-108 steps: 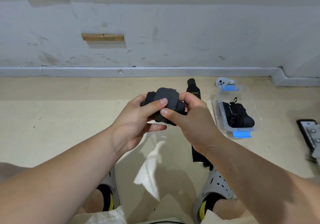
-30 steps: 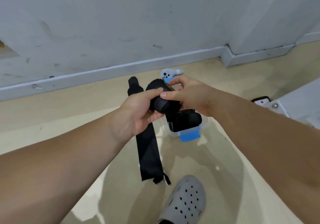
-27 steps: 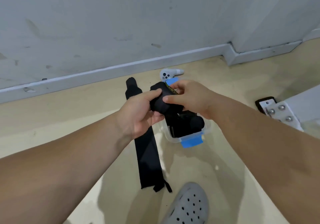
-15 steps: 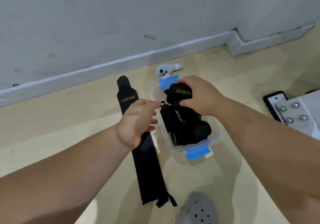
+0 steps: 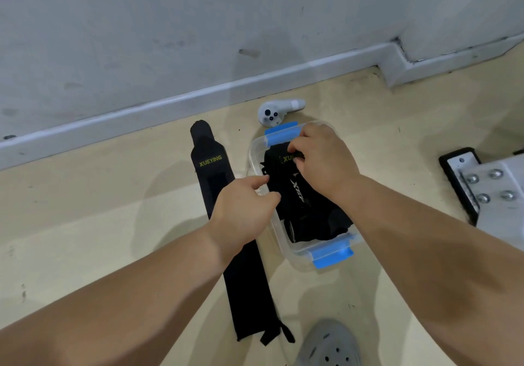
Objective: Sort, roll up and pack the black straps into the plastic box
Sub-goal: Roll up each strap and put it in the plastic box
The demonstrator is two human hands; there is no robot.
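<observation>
1 view, head-worn, wide-angle. I see it pitched forward and down onto the floor [image 5: 85,209], facing the skirting board [image 5: 141,113] at the floor's far edge. Close range: plastic box [image 5: 300,260] sits centre-frame, within arm's reach.

Black straps [image 5: 246,280] lettered yellow, clear box [image 5: 279,241] with blue clips [image 5: 333,256], white controller [image 5: 272,114]

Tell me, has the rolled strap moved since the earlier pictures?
Yes. The rolled strap went from left of the box, above the flat strap, into its far end, held by the right hand.
</observation>
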